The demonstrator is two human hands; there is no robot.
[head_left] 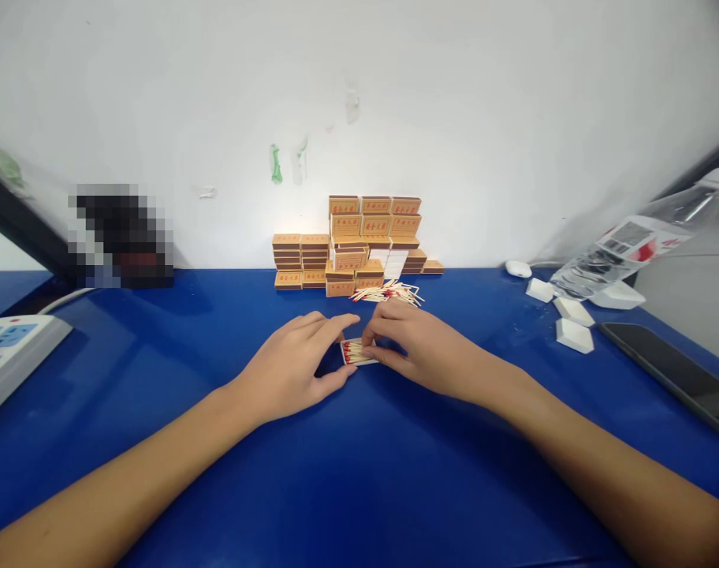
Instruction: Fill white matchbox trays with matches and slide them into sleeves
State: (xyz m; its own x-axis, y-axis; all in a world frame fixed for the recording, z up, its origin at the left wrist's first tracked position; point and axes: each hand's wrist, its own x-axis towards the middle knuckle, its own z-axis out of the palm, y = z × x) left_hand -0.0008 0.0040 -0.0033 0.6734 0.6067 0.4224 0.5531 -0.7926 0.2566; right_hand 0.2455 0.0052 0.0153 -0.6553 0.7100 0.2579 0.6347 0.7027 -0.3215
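Match tray (363,364) on blue worktop (359,481), between both hands, matches (352,352) inside, red heads left.
Right hand (424,347): fingertips close together over the tray's right end, at the sticks; can't tell if one is pinched. Left hand (294,367): fingers spread around the left end, thumb tip at the near wall; can't confirm firm contact. I'd brace the tray lightly with the left, not squeeze the thin walls, and keep sticks parallel, heads one way, nothing proud of the rim. Loose match pile (392,293) just beyond, stacked matchboxes (374,226) behind it, phone (672,371) far right.
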